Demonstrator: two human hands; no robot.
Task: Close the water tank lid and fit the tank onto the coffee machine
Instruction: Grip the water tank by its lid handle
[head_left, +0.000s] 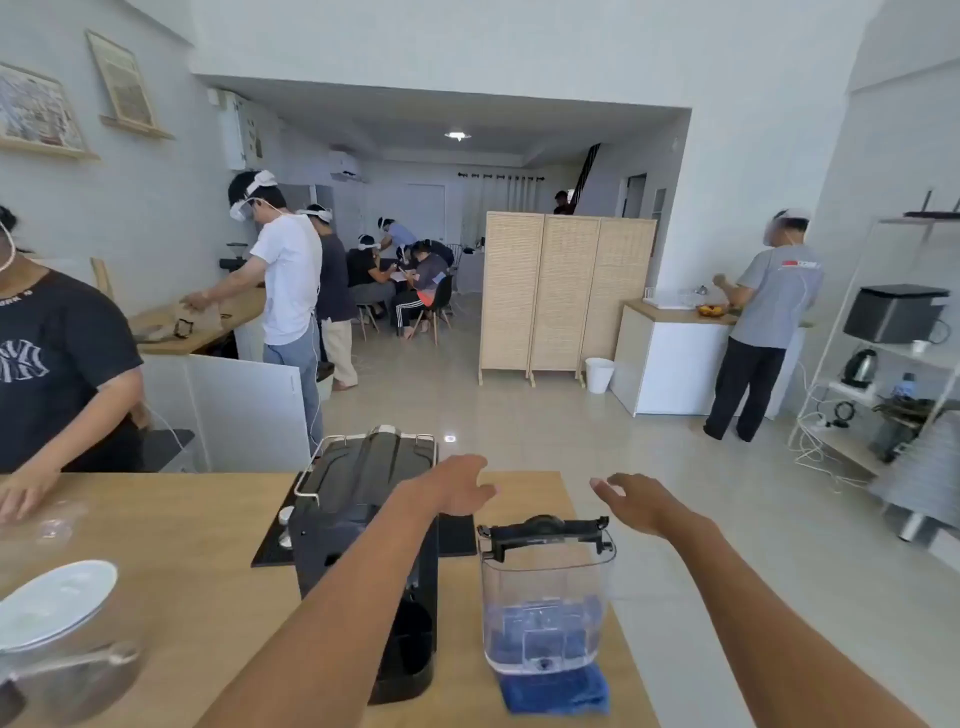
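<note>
A clear plastic water tank (545, 597) with a black lid (545, 532) stands on a blue cloth (558, 693) near the wooden table's right edge; the lid looks to lie flat on the rim. The black coffee machine (363, 519) stands just left of it, seen from behind. My left hand (457, 486) hovers above the table between machine and tank, fingers apart and empty. My right hand (636, 501) hangs beyond the tank's upper right corner, also spread and holding nothing. Neither hand touches the tank.
A black mat (270, 551) lies under the machine. A glass bowl with a white lid (57, 603) and a spoon (78, 662) sit at the front left. Another person's hand (23, 496) rests on the table's far left. The table edge (592, 545) runs right of the tank.
</note>
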